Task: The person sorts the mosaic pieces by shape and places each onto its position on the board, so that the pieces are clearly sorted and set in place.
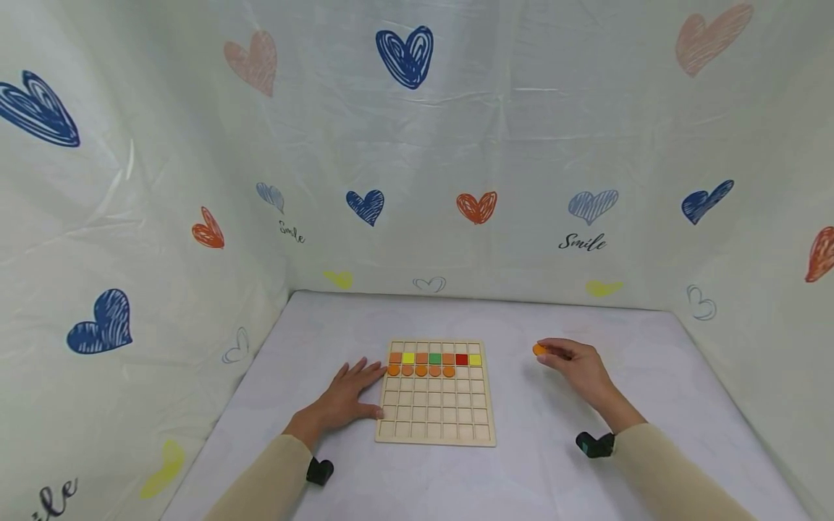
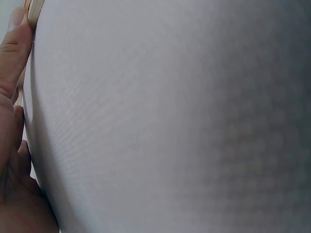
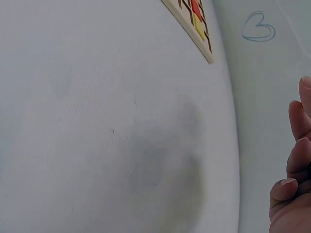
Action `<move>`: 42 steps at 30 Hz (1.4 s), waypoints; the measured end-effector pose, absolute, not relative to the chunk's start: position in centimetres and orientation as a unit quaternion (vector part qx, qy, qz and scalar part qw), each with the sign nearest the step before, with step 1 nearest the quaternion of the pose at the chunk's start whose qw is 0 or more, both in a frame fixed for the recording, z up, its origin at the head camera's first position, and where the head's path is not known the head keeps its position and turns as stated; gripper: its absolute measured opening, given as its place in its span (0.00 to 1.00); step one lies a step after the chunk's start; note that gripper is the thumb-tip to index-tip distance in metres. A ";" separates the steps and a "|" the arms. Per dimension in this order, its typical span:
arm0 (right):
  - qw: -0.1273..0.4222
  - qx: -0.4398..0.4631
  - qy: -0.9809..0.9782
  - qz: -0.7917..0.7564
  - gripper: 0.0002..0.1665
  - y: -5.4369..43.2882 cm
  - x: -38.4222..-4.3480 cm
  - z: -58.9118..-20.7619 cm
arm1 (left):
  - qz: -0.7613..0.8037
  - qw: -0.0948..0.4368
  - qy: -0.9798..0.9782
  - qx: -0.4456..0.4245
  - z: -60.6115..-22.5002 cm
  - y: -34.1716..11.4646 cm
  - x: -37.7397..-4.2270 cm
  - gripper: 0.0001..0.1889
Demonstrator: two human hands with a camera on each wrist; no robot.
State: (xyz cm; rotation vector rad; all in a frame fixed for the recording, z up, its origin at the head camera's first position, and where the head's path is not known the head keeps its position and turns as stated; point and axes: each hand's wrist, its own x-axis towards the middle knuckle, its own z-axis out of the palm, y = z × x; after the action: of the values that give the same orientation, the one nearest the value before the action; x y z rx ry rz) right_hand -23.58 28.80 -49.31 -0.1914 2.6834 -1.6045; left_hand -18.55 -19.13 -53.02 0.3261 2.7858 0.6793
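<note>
A square wooden grid board (image 1: 436, 430) lies on the table, its upper row filled with coloured square tiles (image 1: 435, 359) in orange, yellow, green and red. Below them, several round orange discs (image 1: 421, 371) sit in the second row from the left. My left hand (image 1: 342, 401) rests flat beside the board, fingers spread, with fingertips and thumb at its left edge. To the right of the board and above the table, my right hand (image 1: 580, 369) pinches an orange disc (image 1: 539, 349) between thumb and fingers. The right wrist view shows curled fingers (image 3: 299, 158) but not the disc.
The white table (image 1: 521, 477) runs back to a pale curtain (image 1: 443, 145) printed with hearts, which also hangs at both sides. A black wrist camera (image 1: 319, 471) is on the left wrist and another black camera (image 1: 594, 444) on the right.
</note>
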 end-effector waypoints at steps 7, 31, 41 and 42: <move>0.007 -0.067 0.859 -0.508 0.24 26.7 -24.1 -49.4 | 0.230 0.129 0.958 0.111 -53.0 -19.1 -18.5 0.49; 0.030 -0.073 0.860 -0.505 0.18 20.3 -25.1 -50.3 | 0.231 0.127 0.958 0.109 -53.1 -19.1 -18.7 0.49; 0.028 -0.077 0.861 -0.503 0.15 18.3 -24.9 -51.0 | 0.229 0.127 0.959 0.107 -53.1 -19.0 -18.7 0.49; 0.029 -0.075 0.861 -0.503 0.15 18.1 -24.9 -51.1 | 0.229 0.128 0.959 0.107 -53.1 -19.1 -18.7 0.49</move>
State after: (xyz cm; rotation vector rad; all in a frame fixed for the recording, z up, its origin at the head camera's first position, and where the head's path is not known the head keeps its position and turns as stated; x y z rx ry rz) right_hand -24.91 18.08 -51.09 -0.2300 2.6561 -1.5508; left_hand -18.71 -19.05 -53.12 0.3113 2.7900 0.6670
